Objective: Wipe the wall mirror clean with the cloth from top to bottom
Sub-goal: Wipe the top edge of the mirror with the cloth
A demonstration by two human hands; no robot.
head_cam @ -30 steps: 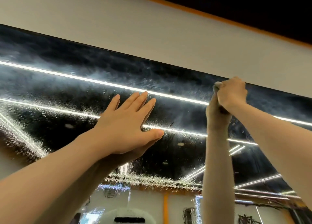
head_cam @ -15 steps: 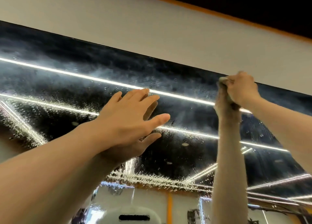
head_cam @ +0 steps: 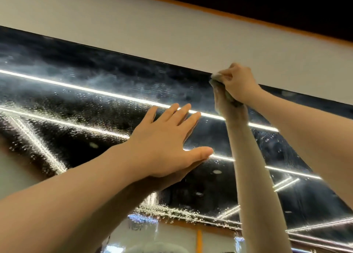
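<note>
My right hand [head_cam: 237,83] has its grip bunched around the cloth [head_cam: 215,79], pressed at the top edge of the wall mirror [head_cam: 95,100]. My left hand [head_cam: 166,146] lies spread flat on the glass below that edge. Judged barely begun: droplets and haze cover most of the mirror beneath.

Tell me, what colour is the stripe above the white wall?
Orange: the stripe runs along the top of the white wall in the head view.

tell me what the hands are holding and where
The right hand grips the bunched cloth in its fist; the left hand holds nothing.
</note>
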